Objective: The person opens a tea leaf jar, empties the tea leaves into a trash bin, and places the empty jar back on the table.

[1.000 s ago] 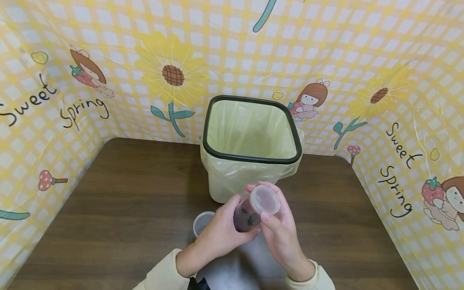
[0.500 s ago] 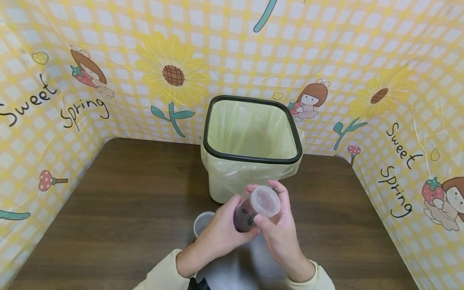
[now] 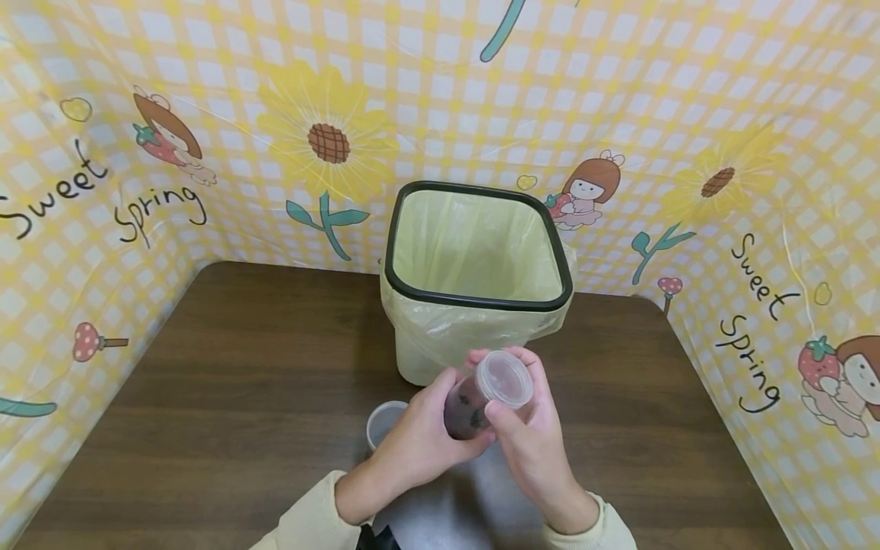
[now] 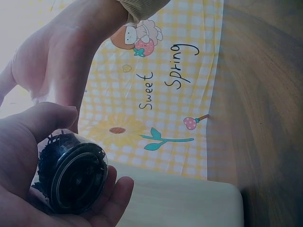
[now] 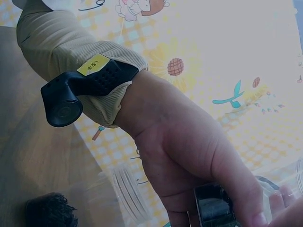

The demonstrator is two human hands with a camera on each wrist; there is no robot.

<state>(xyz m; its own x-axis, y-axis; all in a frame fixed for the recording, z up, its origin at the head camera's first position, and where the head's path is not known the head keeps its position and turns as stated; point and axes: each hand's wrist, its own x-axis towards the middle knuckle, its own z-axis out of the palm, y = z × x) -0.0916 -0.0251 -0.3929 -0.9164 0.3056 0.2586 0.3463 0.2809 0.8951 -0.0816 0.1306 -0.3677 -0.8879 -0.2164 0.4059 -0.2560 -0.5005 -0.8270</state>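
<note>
In the head view my left hand (image 3: 419, 435) grips a clear plastic jar (image 3: 462, 412) around its body. Dark shreds fill it, and their kind is hard to tell. The jar tilts, with its translucent lid (image 3: 507, 378) facing up and to the right. My right hand (image 3: 536, 451) holds that lid, thumb at the near side and fingers around the far side. In the left wrist view the jar's round base (image 4: 78, 182) shows between my left thumb and fingers. A second clear jar (image 3: 383, 422) stands left of my left forearm; the right wrist view shows dark shreds (image 5: 51, 210) inside it.
Behind my hands stands a pale yellow bin (image 3: 419, 355) with a black rim (image 3: 474, 300) and a thin plastic liner. It rests on a brown wooden table (image 3: 261, 382). A yellow checked cloth (image 3: 454, 92) encloses the back and both sides.
My right fingers lifted slightly from the lid and then came back around it, and the right thumb moved left and down along its rim. The left hand and the jar stayed nearly still.
</note>
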